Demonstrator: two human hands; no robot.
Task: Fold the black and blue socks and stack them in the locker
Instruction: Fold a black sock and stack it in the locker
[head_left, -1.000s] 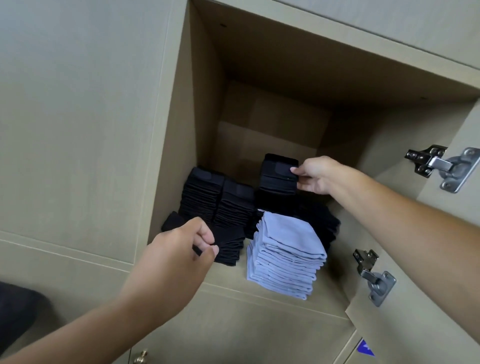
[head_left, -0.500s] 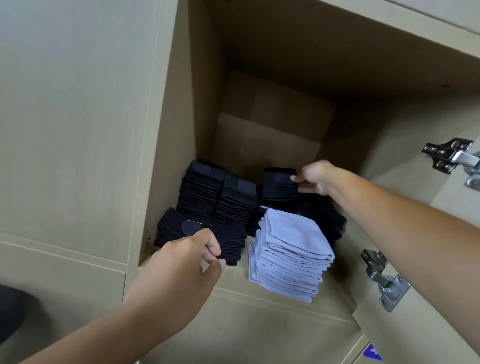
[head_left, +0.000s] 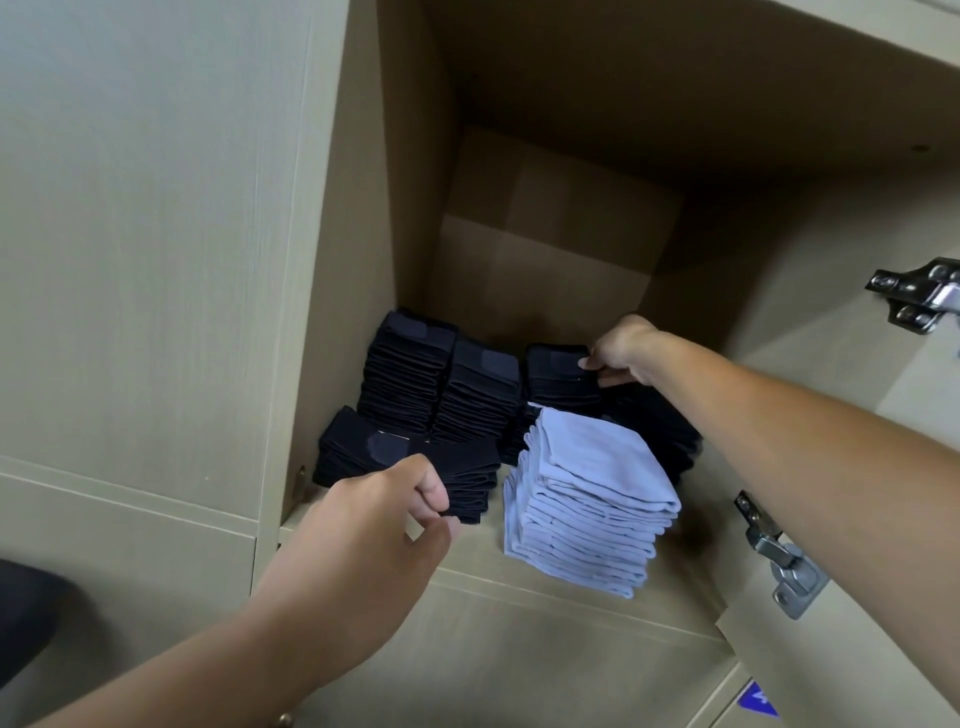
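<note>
Inside the open beige wooden locker (head_left: 415, 218), everything sits low on its shelf floor, and the tall stack of folded pale blue socks (head_left: 589, 506) near the front edge serves as the landmark. Behind and to the left of that blue stack stand three stacks of folded black socks: a back-left stack (head_left: 405, 374), a middle stack (head_left: 480, 397) and a back stack (head_left: 558, 376) directly behind the blue one. A lower front stack of black socks (head_left: 410, 467) lies just left of the blue stack, and more dark socks (head_left: 654, 431) are heaped to its right, too shadowed to read. The right hand (head_left: 621, 351), arm reaching over the blue stack, pinches the top right corner of the back stack. The left hand (head_left: 384, 512), wrist bent down from below, has its thumb and fingers closed on the front edge of the front stack. The likely risk is a topple: the right forearm passes close above the leaning blue stack and could brush it forward off the shelf edge, and a tug on either black stack could spill its upper folds.
</note>
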